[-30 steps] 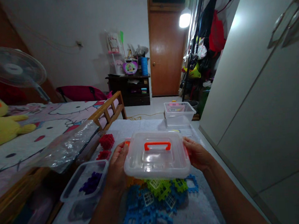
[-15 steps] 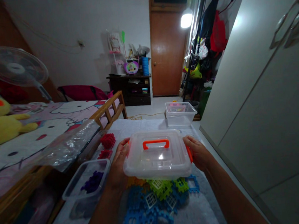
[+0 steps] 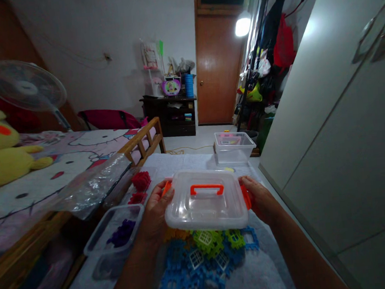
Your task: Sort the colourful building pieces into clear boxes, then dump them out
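Both my hands hold a clear plastic box [image 3: 205, 206] with an orange handle on its lid and orange side clips. My left hand [image 3: 154, 215] grips its left side and my right hand [image 3: 259, 198] grips its right side, fingers closed on the edges. The box hangs just above a pile of blue, green and yellow interlocking square blocks [image 3: 204, 261] on the white cloth [image 3: 256, 274].
A clear tub with purple blocks [image 3: 115, 233] stands to the left, red blocks [image 3: 140, 181] beyond it. Another clear tub [image 3: 234, 147] sits at the far end. A bed with a wooden footboard [image 3: 143, 142] runs along the left, a wardrobe [image 3: 340, 125] along the right.
The box stays in both hands, sitting slightly lower and to the right in the view. The orange side clips now show more clearly.
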A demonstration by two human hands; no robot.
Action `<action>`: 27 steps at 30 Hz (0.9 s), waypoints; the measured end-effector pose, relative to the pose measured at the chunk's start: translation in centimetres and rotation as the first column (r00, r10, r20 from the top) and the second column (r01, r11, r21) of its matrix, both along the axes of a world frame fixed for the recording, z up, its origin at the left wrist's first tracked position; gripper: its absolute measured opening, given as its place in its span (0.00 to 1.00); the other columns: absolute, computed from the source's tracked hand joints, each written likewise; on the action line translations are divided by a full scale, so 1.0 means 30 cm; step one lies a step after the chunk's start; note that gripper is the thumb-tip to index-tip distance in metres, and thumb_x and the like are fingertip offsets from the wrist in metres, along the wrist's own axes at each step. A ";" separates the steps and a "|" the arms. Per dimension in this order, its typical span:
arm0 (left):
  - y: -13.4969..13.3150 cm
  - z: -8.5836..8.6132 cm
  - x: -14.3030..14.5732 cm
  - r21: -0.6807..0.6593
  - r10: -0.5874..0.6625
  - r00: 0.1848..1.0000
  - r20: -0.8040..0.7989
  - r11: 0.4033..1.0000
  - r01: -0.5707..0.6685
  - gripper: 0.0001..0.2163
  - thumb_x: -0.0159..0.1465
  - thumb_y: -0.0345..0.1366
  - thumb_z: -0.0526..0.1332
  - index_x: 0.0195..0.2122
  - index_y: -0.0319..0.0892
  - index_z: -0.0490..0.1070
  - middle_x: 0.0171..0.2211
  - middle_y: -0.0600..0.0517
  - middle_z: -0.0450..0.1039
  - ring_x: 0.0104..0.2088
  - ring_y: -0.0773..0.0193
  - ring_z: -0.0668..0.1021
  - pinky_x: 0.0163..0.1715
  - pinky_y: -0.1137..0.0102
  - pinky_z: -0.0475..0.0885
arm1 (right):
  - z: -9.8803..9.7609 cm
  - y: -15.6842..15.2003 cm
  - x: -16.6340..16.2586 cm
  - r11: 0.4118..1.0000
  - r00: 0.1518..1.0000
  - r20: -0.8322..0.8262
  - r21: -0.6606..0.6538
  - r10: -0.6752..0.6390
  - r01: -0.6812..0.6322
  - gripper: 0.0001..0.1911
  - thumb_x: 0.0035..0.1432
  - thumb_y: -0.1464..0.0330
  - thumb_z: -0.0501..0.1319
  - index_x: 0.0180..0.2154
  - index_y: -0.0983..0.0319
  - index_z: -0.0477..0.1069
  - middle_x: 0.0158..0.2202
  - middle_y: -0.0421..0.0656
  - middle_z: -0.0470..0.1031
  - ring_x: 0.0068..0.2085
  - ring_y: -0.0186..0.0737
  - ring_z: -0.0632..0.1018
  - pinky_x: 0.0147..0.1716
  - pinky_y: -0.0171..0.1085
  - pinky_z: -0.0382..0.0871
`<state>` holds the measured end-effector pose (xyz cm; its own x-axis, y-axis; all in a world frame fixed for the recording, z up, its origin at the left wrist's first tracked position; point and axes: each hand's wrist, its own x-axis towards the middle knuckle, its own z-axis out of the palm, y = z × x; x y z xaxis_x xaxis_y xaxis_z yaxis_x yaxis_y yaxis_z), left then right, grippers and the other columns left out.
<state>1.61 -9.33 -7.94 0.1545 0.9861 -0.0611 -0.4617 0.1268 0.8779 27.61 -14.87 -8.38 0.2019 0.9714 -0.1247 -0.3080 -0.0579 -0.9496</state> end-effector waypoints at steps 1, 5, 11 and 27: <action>-0.001 0.000 0.001 -0.001 0.000 1.000 0.000 1.000 0.000 0.25 0.52 0.41 0.71 0.48 0.42 0.66 0.39 0.51 0.76 0.29 0.67 0.78 0.31 0.72 0.74 | -0.002 -0.002 -0.002 1.000 1.000 0.006 -0.001 0.014 -0.014 0.17 0.50 0.54 0.68 0.33 0.59 0.70 0.28 0.37 0.74 0.26 0.33 0.74 0.23 0.31 0.67; -0.004 -0.004 0.004 0.000 -0.007 1.000 0.008 1.000 0.007 0.23 0.54 0.41 0.70 0.47 0.39 0.67 0.36 0.50 0.76 0.29 0.66 0.78 0.31 0.72 0.74 | -0.008 -0.012 -0.014 0.997 0.998 0.018 -0.026 0.067 -0.066 0.21 0.49 0.55 0.69 0.41 0.58 0.69 0.29 0.38 0.76 0.26 0.35 0.75 0.23 0.32 0.68; -0.006 -0.015 0.002 0.041 -0.055 0.998 0.029 0.998 0.053 0.23 0.53 0.41 0.69 0.48 0.37 0.69 0.39 0.45 0.77 0.33 0.60 0.79 0.33 0.70 0.74 | -0.001 -0.015 -0.023 0.998 0.999 0.030 -0.055 0.029 -0.027 0.18 0.48 0.57 0.69 0.39 0.58 0.73 0.31 0.40 0.78 0.27 0.37 0.77 0.24 0.34 0.70; -0.053 0.041 -0.030 0.357 0.191 0.739 -0.646 0.931 0.072 0.30 0.57 0.40 0.64 0.61 0.41 0.63 0.62 0.40 0.61 0.64 0.45 0.62 0.64 0.52 0.53 | 0.029 -0.032 -0.010 0.999 0.998 -0.062 -0.033 0.021 -0.023 0.19 0.53 0.60 0.63 0.48 0.56 0.74 0.44 0.44 0.80 0.37 0.46 0.80 0.32 0.41 0.76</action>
<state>0.72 -10.91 -6.72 0.1440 0.9668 0.2113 0.2553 -0.2426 0.9359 27.30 -15.82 -7.52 0.1712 0.9706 -0.1691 -0.3642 -0.0972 -0.9263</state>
